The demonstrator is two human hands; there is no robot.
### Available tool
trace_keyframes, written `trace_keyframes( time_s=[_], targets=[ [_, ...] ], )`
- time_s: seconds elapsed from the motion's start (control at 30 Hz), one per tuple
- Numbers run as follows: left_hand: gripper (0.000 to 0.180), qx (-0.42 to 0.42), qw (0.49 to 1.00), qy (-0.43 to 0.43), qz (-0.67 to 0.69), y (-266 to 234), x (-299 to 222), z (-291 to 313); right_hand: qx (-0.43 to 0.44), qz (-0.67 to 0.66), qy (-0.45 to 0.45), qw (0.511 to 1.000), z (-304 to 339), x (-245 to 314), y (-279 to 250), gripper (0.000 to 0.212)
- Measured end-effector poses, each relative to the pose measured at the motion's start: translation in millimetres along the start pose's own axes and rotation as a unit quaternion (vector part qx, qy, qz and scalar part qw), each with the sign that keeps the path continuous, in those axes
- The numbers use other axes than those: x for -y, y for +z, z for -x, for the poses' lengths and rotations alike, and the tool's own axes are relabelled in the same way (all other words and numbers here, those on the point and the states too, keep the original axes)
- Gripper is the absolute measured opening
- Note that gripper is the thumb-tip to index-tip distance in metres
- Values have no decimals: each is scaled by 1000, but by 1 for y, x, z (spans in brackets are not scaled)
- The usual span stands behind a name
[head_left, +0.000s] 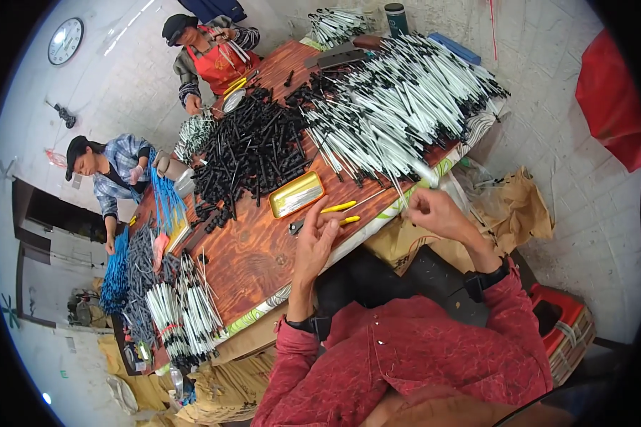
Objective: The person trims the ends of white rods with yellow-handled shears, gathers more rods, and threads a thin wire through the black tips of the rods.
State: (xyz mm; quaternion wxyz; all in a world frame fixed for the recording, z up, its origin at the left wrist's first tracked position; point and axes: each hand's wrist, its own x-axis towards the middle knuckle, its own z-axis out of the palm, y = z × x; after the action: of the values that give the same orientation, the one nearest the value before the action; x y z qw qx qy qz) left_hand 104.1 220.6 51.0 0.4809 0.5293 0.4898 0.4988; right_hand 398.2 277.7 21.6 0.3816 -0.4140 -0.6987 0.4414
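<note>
My left hand [313,245] is raised over the near table edge, fingers stretched and apart, with nothing visible in it. Beside it lie yellow-handled pliers [340,207], partly hidden by the fingers. My right hand [440,213] is curled with its fingertips pinched near the large heap of white rods [413,92] with black ends. Whatever it pinches is too small to make out. A blurred white piece [425,173] shows just above that hand. Beyond my left hand, a yellow-rimmed tin [319,181] holds thin silvery pins [297,200].
A pile of black plastic parts [253,142] covers the table's middle. Bundled white rods [167,320] and blue strands [117,274] lie at left. Two co-workers [210,57] [117,174] work across the table. A dark tumbler [396,20] stands at the back; brown paper [523,213] lies right.
</note>
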Motion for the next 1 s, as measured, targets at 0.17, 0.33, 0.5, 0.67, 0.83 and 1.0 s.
trace_keyframes(
  time_s=[0.17, 0.33, 0.5, 0.67, 0.83, 1.0],
  targets=[
    [53, 42, 998, -48, 10, -27, 13, 17, 63, -180, 74, 979, 43, 16, 11, 13],
    [52, 34, 993, -82, 82, -31, 4, 30, 116, -279, 111, 947, 66, 16, 39, 17],
    [50, -23, 989, -52, 137, -43, 7, 40, 168, -205, 137, 955, 56, 31, 74, 21],
    [44, -22, 984, -24, 175, -67, 8, 48, 273, -214, 160, 924, 51, 19, 105, 19],
    [40, 36, 945, 29, 324, -90, 35, 43, 370, -421, 222, 798, 50, 11, 128, 16],
    [42, 52, 919, 80, 381, -74, 2, 40, 409, -493, 236, 731, 51, -5, 138, 18]
  ],
)
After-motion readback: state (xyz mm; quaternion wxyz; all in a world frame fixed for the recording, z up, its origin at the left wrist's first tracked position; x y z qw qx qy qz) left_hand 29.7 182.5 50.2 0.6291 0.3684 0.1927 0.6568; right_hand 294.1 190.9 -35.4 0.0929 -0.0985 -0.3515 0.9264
